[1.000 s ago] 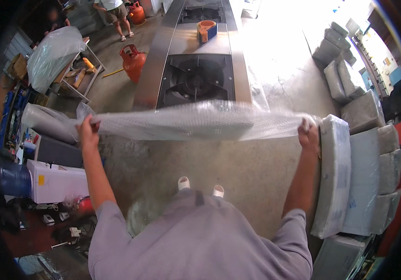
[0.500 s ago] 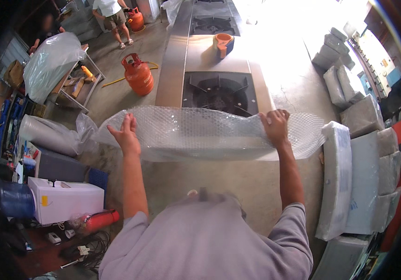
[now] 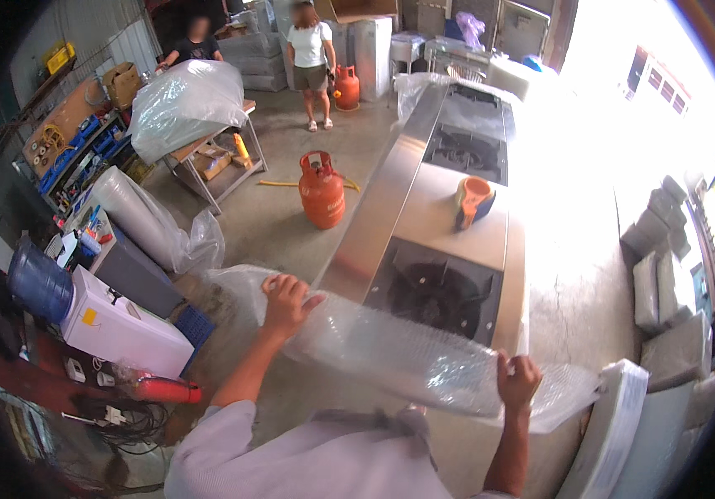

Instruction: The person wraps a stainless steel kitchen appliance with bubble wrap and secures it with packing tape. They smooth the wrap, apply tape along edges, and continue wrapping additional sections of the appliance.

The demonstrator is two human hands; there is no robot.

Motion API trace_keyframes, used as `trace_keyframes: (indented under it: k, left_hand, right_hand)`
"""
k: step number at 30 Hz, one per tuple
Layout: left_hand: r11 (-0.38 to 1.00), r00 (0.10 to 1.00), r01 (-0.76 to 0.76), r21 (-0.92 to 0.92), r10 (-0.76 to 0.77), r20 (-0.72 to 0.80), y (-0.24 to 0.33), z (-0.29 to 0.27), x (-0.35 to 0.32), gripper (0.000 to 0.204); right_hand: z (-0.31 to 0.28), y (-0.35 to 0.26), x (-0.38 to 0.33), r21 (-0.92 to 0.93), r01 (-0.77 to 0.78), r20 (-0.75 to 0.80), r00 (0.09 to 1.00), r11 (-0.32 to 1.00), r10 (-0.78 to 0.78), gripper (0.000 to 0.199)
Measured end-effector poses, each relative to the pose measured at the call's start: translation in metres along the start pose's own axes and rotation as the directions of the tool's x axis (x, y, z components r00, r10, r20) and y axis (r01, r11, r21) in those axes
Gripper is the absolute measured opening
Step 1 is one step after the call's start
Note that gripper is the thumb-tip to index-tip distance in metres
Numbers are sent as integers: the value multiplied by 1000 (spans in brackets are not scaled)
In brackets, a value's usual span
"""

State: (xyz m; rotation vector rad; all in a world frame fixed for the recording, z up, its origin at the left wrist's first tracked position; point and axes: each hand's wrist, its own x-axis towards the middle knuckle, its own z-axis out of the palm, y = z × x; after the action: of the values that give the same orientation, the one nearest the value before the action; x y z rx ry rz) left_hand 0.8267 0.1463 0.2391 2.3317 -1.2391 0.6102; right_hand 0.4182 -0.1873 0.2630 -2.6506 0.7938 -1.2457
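Observation:
A long sheet of clear bubble wrap (image 3: 399, 345) stretches between my hands, along the near end of a steel cooking range (image 3: 436, 200). My left hand (image 3: 289, 308) has its bent fingers over the wrap's upper edge, closed on it. Farther right, my right hand (image 3: 519, 382) grips the same edge in a closed fist. Just beyond the wrap lies a black burner (image 3: 436, 291) with its pan support. An orange and blue tape dispenser (image 3: 475, 200) rests on the steel top between this burner and another (image 3: 465, 151) farther back.
An orange gas cylinder (image 3: 321, 195) with a yellow hose stands left of the range. A plastic-covered item (image 3: 187, 104) sits on a work table. One person (image 3: 311, 54) stands at the back; another (image 3: 195, 50) is behind the table. Wrapped panels (image 3: 607, 437) lean at right.
The view has tilted up and turned, showing more of the room. My left hand has gone from spread fingers to bent ones on the wrap; the sheet now slants down to the right.

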Motion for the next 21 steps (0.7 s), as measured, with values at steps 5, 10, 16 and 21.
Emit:
trace_keyframes:
  k: [5,10,16,21]
  left_hand:
    - [969,989,115,217,-131,61,20,0,8,54]
    - [887,978,209,412,-191,-84,44,5,9,73]
    - [772,877,480,417,-407,-256,135,-33,18,68]
    - [910,889,397,-119,-348,299,307,-18,-29,89]
  right_hand:
    - [11,8,7,20,-161,162,974,987,156,33]
    - [15,13,15,80,-117,260,961,990,93,27]
    - [19,21,33,174,-62,354,935,983,-3,28]
    - [22,21,39,223,-103,369,929,969,14,26]
